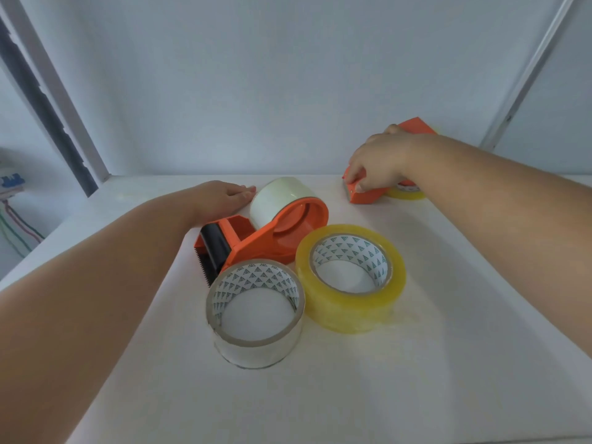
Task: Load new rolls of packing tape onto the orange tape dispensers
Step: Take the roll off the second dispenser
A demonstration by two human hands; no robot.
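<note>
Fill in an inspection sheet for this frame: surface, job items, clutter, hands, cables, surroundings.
Surface: white table, matte.
Job's things: near orange dispenser lying on its side with a pale roll on its hub; far orange dispenser at right rear with a yellowish roll under it; loose clear roll and loose yellow roll lying flat, touching or nearly so.
Clutter: nothing seen.
Hands: left hand flat on the table beside the pale roll; right hand grips the far dispenser.
Cables: coloured wires at far left, off the table.
Surroundings: pale wall, metal frame struts either side.
</note>
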